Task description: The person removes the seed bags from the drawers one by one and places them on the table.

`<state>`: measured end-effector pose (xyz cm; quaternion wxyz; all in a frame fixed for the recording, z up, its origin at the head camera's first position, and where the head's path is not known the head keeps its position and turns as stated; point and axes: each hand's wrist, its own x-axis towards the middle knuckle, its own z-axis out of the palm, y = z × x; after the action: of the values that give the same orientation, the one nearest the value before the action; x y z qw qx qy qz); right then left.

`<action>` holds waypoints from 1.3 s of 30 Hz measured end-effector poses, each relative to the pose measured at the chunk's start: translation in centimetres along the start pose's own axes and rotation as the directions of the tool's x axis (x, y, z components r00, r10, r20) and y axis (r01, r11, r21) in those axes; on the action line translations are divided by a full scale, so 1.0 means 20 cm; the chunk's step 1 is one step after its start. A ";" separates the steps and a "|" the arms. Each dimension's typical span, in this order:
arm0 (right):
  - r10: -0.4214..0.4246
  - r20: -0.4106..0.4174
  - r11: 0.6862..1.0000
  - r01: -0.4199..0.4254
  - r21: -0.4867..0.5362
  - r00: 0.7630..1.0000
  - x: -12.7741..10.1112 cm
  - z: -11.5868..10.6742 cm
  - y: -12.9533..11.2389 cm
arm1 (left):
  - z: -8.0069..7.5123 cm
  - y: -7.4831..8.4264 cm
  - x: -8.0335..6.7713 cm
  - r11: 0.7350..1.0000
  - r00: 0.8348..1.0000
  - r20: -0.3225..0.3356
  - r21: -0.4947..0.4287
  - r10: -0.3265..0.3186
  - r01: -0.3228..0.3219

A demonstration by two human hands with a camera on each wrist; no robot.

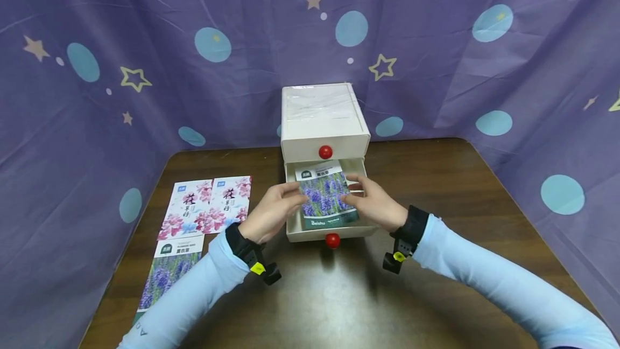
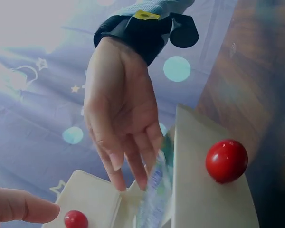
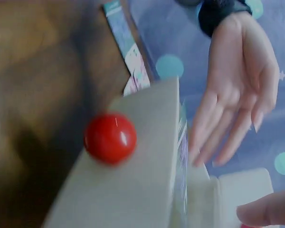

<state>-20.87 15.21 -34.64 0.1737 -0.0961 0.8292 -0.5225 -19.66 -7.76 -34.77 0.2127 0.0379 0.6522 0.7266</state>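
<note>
A seed packet with purple lavender flowers (image 1: 323, 195) lies in the pulled-out lower drawer (image 1: 307, 235) of a small white cabinet. My left hand (image 1: 273, 211) is at the packet's left edge, and my right hand (image 1: 379, 203) is at its right edge. Fingers on both hands are extended and relaxed, with no grip on the packet. In the left wrist view the right hand (image 2: 126, 104) shows its palm beside the packet (image 2: 156, 190), which slants behind the drawer front. The left hand (image 3: 237, 85) appears likewise in the right wrist view.
The cabinet's closed upper drawer has a red knob (image 1: 325, 152); another red knob (image 1: 332, 241) is on the lower drawer. Left on the wooden table (image 1: 436, 187) lie two pink-flowered packets (image 1: 186, 206) and another lavender packet (image 1: 167, 271), partly behind my left sleeve. A purple curtain stands behind.
</note>
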 end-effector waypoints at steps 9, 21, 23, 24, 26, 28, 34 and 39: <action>-0.049 -0.093 0.998 0.052 0.030 0.994 -0.01 -0.06 0.02 | -0.04 -0.03 -0.04 0.999 0.997 -0.067 0.015 0.040 -0.039; -0.002 -0.039 0.962 0.013 0.272 0.999 -0.10 0.07 0.06 | -0.12 -0.15 -0.17 0.983 0.952 -0.263 0.128 0.160 -0.130; -0.022 -0.043 0.958 0.033 0.284 0.999 -0.12 0.10 0.05 | -0.13 -0.16 -0.20 0.979 0.939 -0.290 0.144 0.182 -0.145; -0.031 -0.044 0.957 0.042 0.288 0.999 -0.13 0.12 0.05 | -0.14 -0.16 -0.22 0.977 0.935 -0.302 0.152 0.187 -0.146; -0.043 -0.042 0.953 0.053 0.298 0.998 -0.14 0.15 0.05 | -0.15 -0.17 -0.25 0.977 0.928 -0.321 0.161 0.189 -0.144; -0.054 -0.034 0.948 0.062 0.312 0.998 -0.14 0.19 0.04 | -0.17 -0.18 -0.30 0.978 0.923 -0.337 0.156 0.186 -0.140; -0.133 -0.017 0.923 0.130 0.362 0.991 -0.16 0.34 0.01 | -0.24 -0.20 -0.45 0.980 0.896 -0.414 0.176 0.159 -0.093; -0.240 0.025 0.896 0.212 0.389 0.970 -0.19 0.49 -0.01 | -0.32 -0.23 -0.59 0.979 0.875 -0.477 0.204 0.087 0.014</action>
<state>-13.59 8.20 -37.54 0.1569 -0.1748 0.6873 -0.6873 -9.97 -17.73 -37.53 0.0242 -0.1109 0.7537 0.6473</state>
